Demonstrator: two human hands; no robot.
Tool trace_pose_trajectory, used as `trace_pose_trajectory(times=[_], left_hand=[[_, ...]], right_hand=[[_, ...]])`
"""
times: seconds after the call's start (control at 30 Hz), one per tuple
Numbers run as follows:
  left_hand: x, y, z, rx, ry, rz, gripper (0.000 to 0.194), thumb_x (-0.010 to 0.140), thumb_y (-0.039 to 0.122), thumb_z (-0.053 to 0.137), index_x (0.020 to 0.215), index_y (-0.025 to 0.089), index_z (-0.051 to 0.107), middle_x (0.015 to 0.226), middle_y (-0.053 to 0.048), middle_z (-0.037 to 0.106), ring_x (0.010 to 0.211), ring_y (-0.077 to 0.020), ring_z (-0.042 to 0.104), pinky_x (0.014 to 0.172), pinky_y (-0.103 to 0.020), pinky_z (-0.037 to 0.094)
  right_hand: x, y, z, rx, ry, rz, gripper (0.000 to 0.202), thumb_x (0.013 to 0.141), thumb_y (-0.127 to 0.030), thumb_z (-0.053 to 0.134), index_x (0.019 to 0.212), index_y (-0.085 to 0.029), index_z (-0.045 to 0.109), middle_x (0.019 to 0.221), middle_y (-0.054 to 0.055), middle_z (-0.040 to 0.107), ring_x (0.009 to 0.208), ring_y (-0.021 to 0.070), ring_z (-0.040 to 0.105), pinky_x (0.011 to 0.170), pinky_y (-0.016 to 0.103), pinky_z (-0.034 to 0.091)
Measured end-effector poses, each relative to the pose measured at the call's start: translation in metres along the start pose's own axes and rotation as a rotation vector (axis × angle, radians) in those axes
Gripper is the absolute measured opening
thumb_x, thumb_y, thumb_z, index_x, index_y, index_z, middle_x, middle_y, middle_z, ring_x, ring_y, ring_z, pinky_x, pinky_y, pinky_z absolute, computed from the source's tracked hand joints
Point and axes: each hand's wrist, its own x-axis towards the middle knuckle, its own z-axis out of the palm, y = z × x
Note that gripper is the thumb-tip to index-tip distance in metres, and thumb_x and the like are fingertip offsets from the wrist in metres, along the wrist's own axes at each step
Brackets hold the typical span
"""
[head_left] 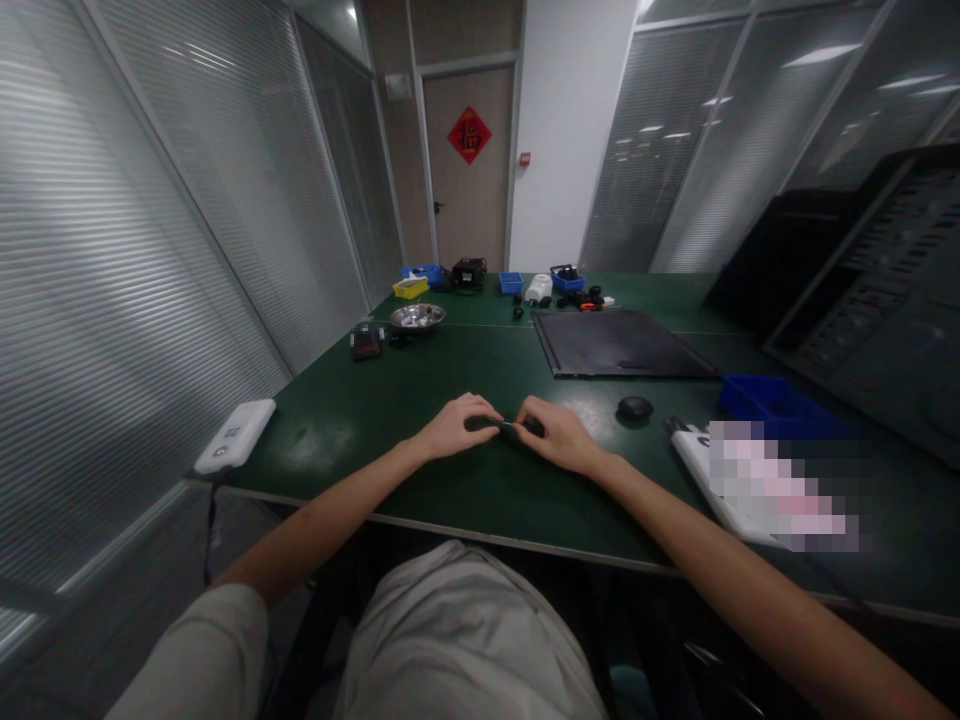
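Both my hands meet over the front middle of the green table (pixel 330 400). Between them is a small, dark, flat piece (pixel 507 430) with a light edge on top; its kind is too small and dim to make out. My left hand (pixel 459 425) pinches its left end with thumb and fingers. On the right end, my right hand (pixel 559 432) closes in the same way, fingertips close to those of the left. Part of the dark piece is hidden under the fingers. To the right of my right hand lies a black computer mouse (pixel 635 408).
A flat black panel (pixel 622 345) lies beyond my right hand. A metal bowl (pixel 417 318) with small parts stands back left. A blue bin (pixel 772 402) and a large dark metal case (pixel 877 270) are at the right. A white device (pixel 236 436) sits at the left edge.
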Motion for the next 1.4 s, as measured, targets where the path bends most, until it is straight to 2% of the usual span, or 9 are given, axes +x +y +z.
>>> trace_pose_trajectory(times=[0.17,0.33,0.5,0.57,0.63,0.83,0.97,1.13,1.4], left_hand=[[0.000,-0.003,-0.006,0.029,-0.041,-0.001,0.019,0.093,0.037,0.068,0.104,0.022,0.074,0.114,-0.007,0.070,0.112,-0.0219,0.060,0.101,-0.038,0.045],[0.002,-0.014,-0.011,0.031,-0.118,-0.067,0.021,0.098,0.033,0.061,0.114,0.022,0.068,0.118,-0.007,0.069,0.106,-0.0197,0.065,0.091,-0.033,0.050],[0.000,-0.026,-0.020,0.116,-0.158,-0.037,0.024,0.101,0.032,0.055,0.120,0.022,0.066,0.115,-0.008,0.070,0.106,-0.0200,0.065,0.096,-0.035,0.049],[-0.008,-0.043,-0.036,0.140,-0.131,-0.074,0.030,0.101,0.032,0.054,0.128,0.023,0.063,0.121,-0.008,0.068,0.110,-0.0200,0.065,0.098,-0.035,0.049],[-0.025,-0.071,-0.062,0.198,-0.064,-0.163,0.036,0.100,0.032,0.054,0.135,0.023,0.061,0.127,-0.008,0.067,0.113,-0.0207,0.064,0.100,-0.036,0.049],[-0.117,-0.165,-0.158,0.527,0.222,-0.549,0.031,0.094,0.030,0.055,0.115,0.019,0.075,0.120,-0.010,0.072,0.114,-0.0266,0.065,0.106,-0.039,0.046],[-0.164,-0.196,-0.192,0.646,0.373,-0.747,0.034,0.091,0.029,0.056,0.117,0.017,0.074,0.121,-0.011,0.072,0.112,-0.0276,0.066,0.103,-0.038,0.048],[-0.169,-0.199,-0.197,0.705,0.401,-0.857,0.035,0.090,0.028,0.056,0.117,0.014,0.074,0.116,-0.012,0.073,0.108,-0.0271,0.066,0.100,-0.037,0.049],[-0.162,-0.181,-0.193,0.791,0.344,-0.815,0.036,0.092,0.025,0.050,0.116,0.014,0.074,0.119,-0.013,0.071,0.115,-0.0282,0.062,0.105,-0.037,0.044]], right_hand=[[0.000,0.000,-0.003,0.008,0.002,0.012,0.011,0.096,-0.034,0.059,0.094,-0.024,0.057,0.090,0.001,0.063,0.070,0.0144,0.056,0.066,0.027,0.038],[0.000,0.001,-0.003,0.014,0.009,0.017,0.010,0.096,-0.033,0.060,0.093,-0.024,0.057,0.090,0.000,0.063,0.070,0.0144,0.056,0.066,0.027,0.038],[-0.001,0.002,-0.004,0.012,0.010,0.012,0.010,0.096,-0.033,0.060,0.093,-0.024,0.057,0.089,0.000,0.062,0.072,0.0150,0.057,0.066,0.027,0.038],[-0.001,0.002,-0.003,0.011,0.011,0.010,0.010,0.096,-0.033,0.060,0.093,-0.024,0.057,0.089,0.000,0.063,0.072,0.0149,0.057,0.067,0.027,0.038],[-0.001,0.003,-0.003,0.017,0.015,0.006,0.010,0.096,-0.033,0.060,0.093,-0.024,0.058,0.090,0.000,0.063,0.073,0.0149,0.057,0.067,0.027,0.038],[-0.001,0.002,-0.003,0.020,-0.006,0.008,0.010,0.096,-0.032,0.060,0.093,-0.023,0.058,0.089,0.000,0.062,0.073,0.0143,0.057,0.066,0.027,0.037],[-0.001,0.001,-0.003,0.015,-0.003,0.005,0.010,0.096,-0.032,0.060,0.093,-0.023,0.058,0.090,0.000,0.063,0.073,0.0144,0.057,0.067,0.027,0.037],[-0.002,0.004,-0.001,0.020,-0.006,0.020,0.009,0.096,-0.033,0.060,0.094,-0.024,0.059,0.091,0.001,0.064,0.075,0.0153,0.058,0.068,0.028,0.039],[-0.001,0.004,-0.003,0.024,-0.024,0.011,0.008,0.096,-0.032,0.060,0.095,-0.024,0.060,0.091,0.001,0.065,0.075,0.0157,0.059,0.068,0.028,0.040]])
